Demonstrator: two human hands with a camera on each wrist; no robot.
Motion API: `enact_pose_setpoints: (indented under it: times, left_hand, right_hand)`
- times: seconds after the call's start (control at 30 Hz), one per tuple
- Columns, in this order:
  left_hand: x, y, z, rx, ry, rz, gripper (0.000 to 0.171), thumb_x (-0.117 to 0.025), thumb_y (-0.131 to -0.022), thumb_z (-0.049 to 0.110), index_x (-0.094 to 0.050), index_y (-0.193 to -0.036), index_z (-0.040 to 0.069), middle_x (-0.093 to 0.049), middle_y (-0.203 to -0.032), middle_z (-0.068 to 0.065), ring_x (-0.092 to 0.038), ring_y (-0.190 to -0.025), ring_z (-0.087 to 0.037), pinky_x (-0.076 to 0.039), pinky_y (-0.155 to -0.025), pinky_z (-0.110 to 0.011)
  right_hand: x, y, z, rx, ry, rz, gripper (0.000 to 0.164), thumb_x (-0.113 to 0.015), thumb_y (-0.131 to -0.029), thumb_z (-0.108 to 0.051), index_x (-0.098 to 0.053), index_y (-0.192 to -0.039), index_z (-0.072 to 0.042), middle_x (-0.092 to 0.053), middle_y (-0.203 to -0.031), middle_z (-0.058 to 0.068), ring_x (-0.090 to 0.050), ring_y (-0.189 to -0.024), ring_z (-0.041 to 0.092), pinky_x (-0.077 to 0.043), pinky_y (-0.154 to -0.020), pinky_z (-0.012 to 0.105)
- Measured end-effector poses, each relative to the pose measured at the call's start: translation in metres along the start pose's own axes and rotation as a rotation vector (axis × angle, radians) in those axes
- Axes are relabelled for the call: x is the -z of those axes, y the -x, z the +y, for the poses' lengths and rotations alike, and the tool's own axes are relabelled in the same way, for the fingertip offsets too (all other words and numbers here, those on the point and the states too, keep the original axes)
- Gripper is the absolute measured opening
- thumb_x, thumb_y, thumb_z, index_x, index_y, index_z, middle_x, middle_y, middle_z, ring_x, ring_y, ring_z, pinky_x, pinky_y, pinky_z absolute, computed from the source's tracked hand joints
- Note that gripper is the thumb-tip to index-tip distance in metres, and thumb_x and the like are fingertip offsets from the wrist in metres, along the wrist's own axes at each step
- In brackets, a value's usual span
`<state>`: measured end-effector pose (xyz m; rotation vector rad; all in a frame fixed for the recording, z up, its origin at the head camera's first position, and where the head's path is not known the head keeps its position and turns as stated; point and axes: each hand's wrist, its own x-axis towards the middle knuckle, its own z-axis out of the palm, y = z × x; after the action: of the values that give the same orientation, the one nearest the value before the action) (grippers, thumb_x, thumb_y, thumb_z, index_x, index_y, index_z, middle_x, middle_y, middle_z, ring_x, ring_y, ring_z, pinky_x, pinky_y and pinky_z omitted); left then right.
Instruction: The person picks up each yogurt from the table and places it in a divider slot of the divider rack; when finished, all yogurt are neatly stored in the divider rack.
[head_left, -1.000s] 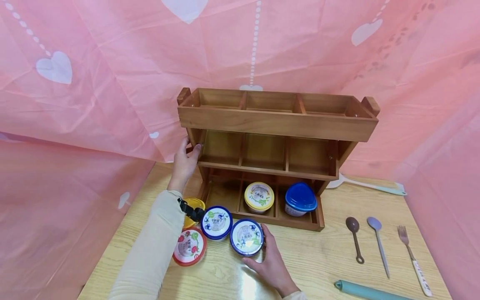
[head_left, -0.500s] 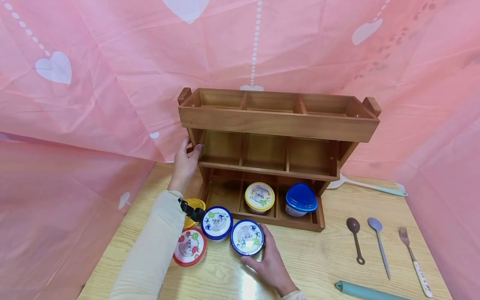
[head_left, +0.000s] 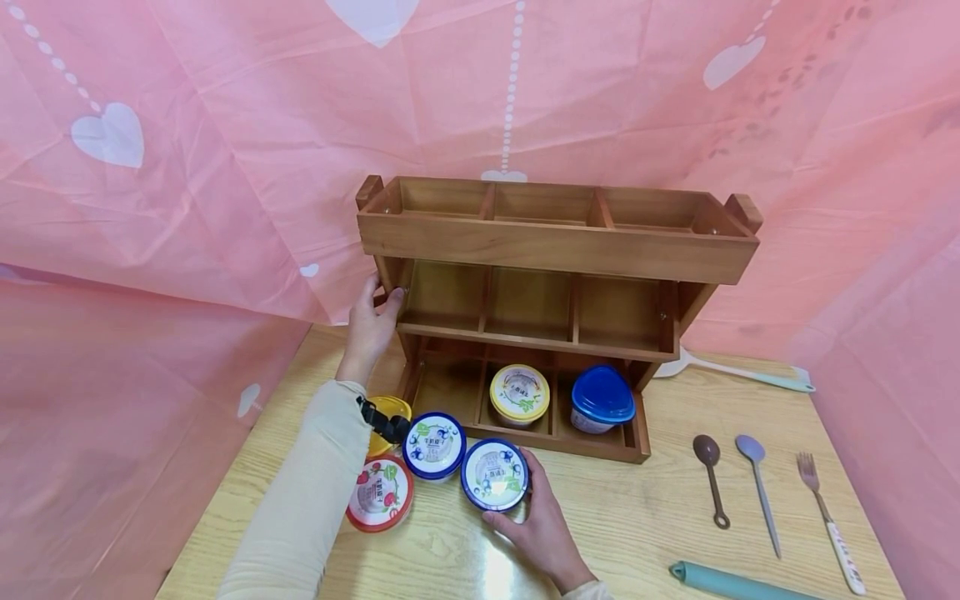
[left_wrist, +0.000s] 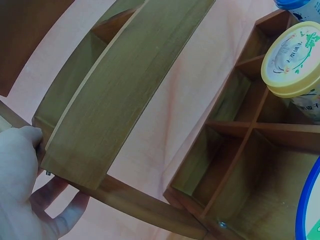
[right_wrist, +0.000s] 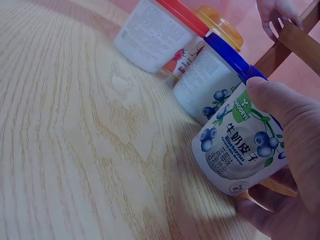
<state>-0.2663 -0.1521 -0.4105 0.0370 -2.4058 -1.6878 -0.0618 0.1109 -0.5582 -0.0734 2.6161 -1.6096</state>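
A three-tier wooden shelf rack [head_left: 555,250] stands at the back of the table. My left hand [head_left: 367,333] grips its left side frame, thumb in front, as the left wrist view [left_wrist: 20,180] also shows. My right hand [head_left: 546,533] holds a blueberry milk cup [right_wrist: 240,145] with a blue rim, thumb near the lid and fingers around the lower side. A second blue-rimmed cup [head_left: 433,447] touches it on the left. Beside that stand a red-rimmed strawberry cup [head_left: 379,493] and an orange-lidded cup [head_left: 390,407], partly hidden by my left wrist strap.
The rack's bottom tier holds a yellow-rimmed cup [head_left: 519,393] in the middle compartment and a blue-lidded cup [head_left: 602,396] in the right one. On the right lie a brown spoon [head_left: 707,450], a grey-blue spoon [head_left: 751,450], a fork [head_left: 821,504], a teal rod [head_left: 738,582] and a spatula [head_left: 738,368].
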Motion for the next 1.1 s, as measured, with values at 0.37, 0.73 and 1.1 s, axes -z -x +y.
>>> enact_pose_setpoints:
  times: [0.37,0.73,1.1]
  left_hand:
    - [0.001,0.0,0.001,0.011,-0.009,-0.007,0.047,-0.051,-0.103,0.029,-0.04,-0.148,0.02,-0.046,-0.149,-0.01,-0.052,-0.129,-0.034,-0.051,-0.1,-0.05]
    - [0.0,0.0,0.001,-0.001,-0.009,0.004,0.046,-0.051,-0.103,0.027,-0.041,-0.147,0.018,-0.046,-0.149,-0.01,-0.053,-0.129,-0.033,-0.051,-0.101,-0.049]
    - [0.0,-0.001,0.0,-0.003,0.009,0.0,0.046,-0.052,-0.103,0.026,-0.042,-0.146,0.016,-0.045,-0.15,-0.011,-0.052,-0.13,-0.034,-0.051,-0.101,-0.05]
  right_hand:
    - [0.007,0.004,-0.004,0.021,0.008,0.046,0.105,-0.091,-0.068,-0.031,-0.03,-0.15,-0.009,-0.048,-0.147,0.013,-0.053,-0.128,0.026,-0.052,-0.1,0.038]
    - [0.026,0.003,-0.029,-0.004,-0.017,0.061,0.105,-0.091,-0.069,-0.034,-0.027,-0.151,-0.018,-0.046,-0.147,0.006,-0.052,-0.128,0.024,-0.051,-0.099,0.044]
    - [0.032,-0.012,-0.059,0.109,-0.033,0.105,0.104,-0.091,-0.069,-0.023,-0.028,-0.151,-0.016,-0.048,-0.143,0.009,-0.053,-0.124,0.028,-0.051,-0.097,0.05]
